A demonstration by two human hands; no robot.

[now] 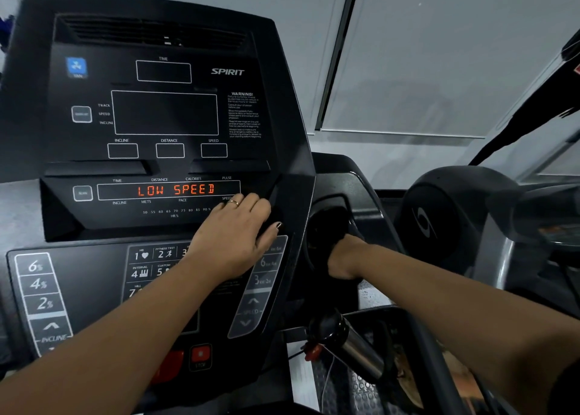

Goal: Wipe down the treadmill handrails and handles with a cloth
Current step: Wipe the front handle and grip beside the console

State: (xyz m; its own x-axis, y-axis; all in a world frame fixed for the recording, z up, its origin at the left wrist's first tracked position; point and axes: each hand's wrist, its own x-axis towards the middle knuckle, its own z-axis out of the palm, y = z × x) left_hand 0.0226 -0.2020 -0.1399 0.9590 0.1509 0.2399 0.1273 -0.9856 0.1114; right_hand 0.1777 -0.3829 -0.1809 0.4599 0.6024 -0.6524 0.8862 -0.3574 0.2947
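Your left hand (237,232) lies flat, palm down, on the right edge of the console (163,116), fingers spread loosely and gripping nothing; one ring (233,202) shows on a finger. Your left forearm runs up from the near left corner across the button panel. Your right hand (343,257) reaches further right into the dark cup holder (326,223) beside the console, wrist bent downward, fingers curled around a dark cloth (337,226) pressed against the holder's inner wall. The cloth is hard to tell apart from the black plastic. One metal bottle (354,345) leans in the near right tray (417,330). The display (175,189) shows two red words, LOW SPEED. One red stop button (200,354) sits near the bottom.
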